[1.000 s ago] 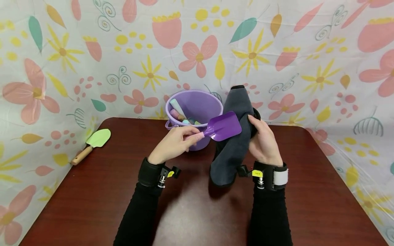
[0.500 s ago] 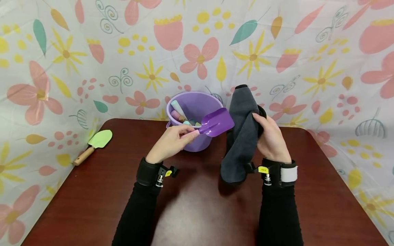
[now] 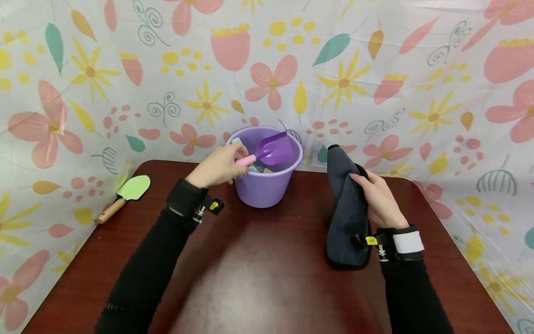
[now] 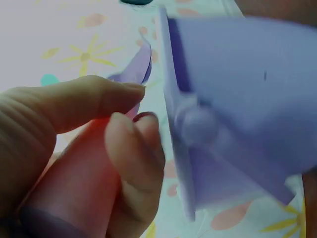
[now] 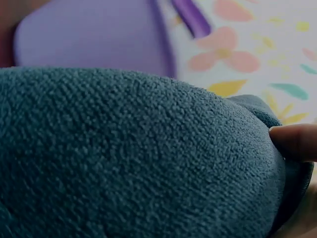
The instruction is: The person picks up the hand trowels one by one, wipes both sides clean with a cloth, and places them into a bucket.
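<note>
Left hand (image 3: 217, 166) pinching the pink handle of a purple toy shovel (image 3: 273, 149), blade over the mouth of the purple bucket (image 3: 267, 188) at the back of the worktop (image 3: 258, 278). Right hand (image 3: 377, 197) with fingers curled round a dark grey cloth (image 3: 346, 222), lower end seemingly resting on the worktop. Green trowel (image 3: 127, 195) lying well apart at the left edge.

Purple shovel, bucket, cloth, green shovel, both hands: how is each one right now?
purple shovel: held by its pink handle, blade over the bucket's mouth
left hand: pinching that handle
purple bucket: upright, toys inside
grey cloth: gripped, lower end on the table
right hand: gripping the cloth
green shovel: lying flat, untouched
</note>
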### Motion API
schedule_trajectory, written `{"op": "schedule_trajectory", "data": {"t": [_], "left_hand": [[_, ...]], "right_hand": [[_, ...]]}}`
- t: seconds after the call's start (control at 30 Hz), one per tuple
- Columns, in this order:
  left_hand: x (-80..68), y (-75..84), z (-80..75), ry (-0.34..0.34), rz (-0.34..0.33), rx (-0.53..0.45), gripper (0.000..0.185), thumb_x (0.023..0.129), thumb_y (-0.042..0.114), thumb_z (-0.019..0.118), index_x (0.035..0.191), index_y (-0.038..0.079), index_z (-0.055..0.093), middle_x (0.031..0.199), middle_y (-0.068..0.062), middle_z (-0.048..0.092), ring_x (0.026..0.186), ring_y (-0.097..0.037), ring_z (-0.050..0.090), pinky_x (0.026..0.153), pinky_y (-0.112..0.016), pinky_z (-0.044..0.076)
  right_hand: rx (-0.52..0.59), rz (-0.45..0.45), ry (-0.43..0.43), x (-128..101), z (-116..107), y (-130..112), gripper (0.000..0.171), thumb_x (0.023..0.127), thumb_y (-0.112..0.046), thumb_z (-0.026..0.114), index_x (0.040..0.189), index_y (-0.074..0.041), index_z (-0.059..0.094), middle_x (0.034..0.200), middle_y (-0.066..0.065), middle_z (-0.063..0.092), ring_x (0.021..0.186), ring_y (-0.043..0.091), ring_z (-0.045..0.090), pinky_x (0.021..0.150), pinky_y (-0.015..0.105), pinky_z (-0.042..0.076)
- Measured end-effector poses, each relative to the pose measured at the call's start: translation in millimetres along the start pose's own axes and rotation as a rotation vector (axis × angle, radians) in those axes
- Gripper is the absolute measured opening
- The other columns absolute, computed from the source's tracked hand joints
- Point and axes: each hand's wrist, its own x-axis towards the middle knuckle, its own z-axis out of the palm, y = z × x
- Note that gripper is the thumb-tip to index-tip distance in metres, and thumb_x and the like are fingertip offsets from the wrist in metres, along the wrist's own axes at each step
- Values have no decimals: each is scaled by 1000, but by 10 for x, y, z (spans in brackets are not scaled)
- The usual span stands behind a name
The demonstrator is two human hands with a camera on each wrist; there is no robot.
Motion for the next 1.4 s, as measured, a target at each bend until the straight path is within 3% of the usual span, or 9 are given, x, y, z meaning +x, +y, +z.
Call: {"op": "schedule_trajectory", "data": {"t": [0.13, 0.3, 0.4, 0.53, 0.67, 0.73, 0.87, 1.2, 1.4], "left_hand": [[177, 64, -113, -33, -38, 111, 23, 93, 24, 67, 103, 4, 61, 81, -8, 68, 64, -27, 67, 61, -34, 53], [391, 116, -130, -48, 7, 288, 27, 94, 25, 66, 77, 4, 69, 68, -1, 65, 61, -21, 60, 59, -28, 44], [518, 110, -93, -59, 6, 401, 35, 94, 27, 66, 65, 7, 67, 61, 0, 61, 65, -19, 55, 62, -29, 42], [689, 106, 4, -96, -56, 561, 27, 88, 29, 71, 69, 11, 64, 74, -2, 63, 80, -21, 58, 74, -38, 47], [810, 123, 105, -113, -90, 693, 20, 83, 26, 75, 86, 10, 65, 92, -6, 64, 89, -25, 60, 78, -45, 48], [851, 137, 147, -111, -84, 736, 21, 82, 25, 76, 92, 10, 67, 98, -7, 66, 92, -27, 61, 80, -44, 48], [859, 209, 194, -106, -55, 754, 28, 80, 30, 81, 95, 9, 68, 102, -9, 67, 98, -29, 62, 84, -45, 48], [787, 238, 221, -150, -61, 684, 36, 80, 37, 82, 68, 14, 57, 83, -4, 63, 89, -26, 61, 82, -44, 45], [728, 192, 177, -151, -68, 582, 31, 80, 39, 80, 81, 11, 66, 89, -5, 66, 88, -24, 59, 81, -39, 43]], "right_hand": [[-225, 47, 65, 112, -74, 119, 62, 102, -42, 49, 149, -2, 35, 151, 21, 29, 116, 25, 47, 85, 26, 48], [-395, 95, 82, 219, -132, 182, 62, 104, -41, 45, 151, -4, 31, 152, 23, 29, 126, 37, 42, 100, 43, 40], [-449, 100, 79, 304, -136, 209, 60, 105, -39, 43, 152, -4, 31, 152, 26, 29, 127, 42, 40, 99, 50, 38], [-526, 102, 84, 424, -131, 296, 51, 105, -33, 43, 143, 1, 43, 134, 30, 45, 107, 40, 52, 82, 40, 47], [-634, 128, 90, 542, -89, 423, 40, 104, -29, 46, 125, 5, 52, 104, 22, 53, 82, 30, 54, 67, 32, 46], [-680, 152, 73, 601, -74, 490, 38, 104, -29, 46, 123, 4, 53, 101, 19, 53, 79, 26, 53, 67, 32, 45], [-788, 164, 66, 694, -52, 605, 36, 104, -28, 46, 121, 3, 53, 105, 20, 55, 83, 30, 53, 70, 37, 43], [-920, 198, 54, 805, 92, 793, 35, 103, -24, 46, 120, 6, 53, 115, 29, 55, 94, 40, 55, 77, 46, 44], [-937, 217, 29, 836, 86, 803, 40, 103, -24, 46, 126, 8, 49, 120, 31, 52, 99, 43, 53, 81, 49, 43]]}}
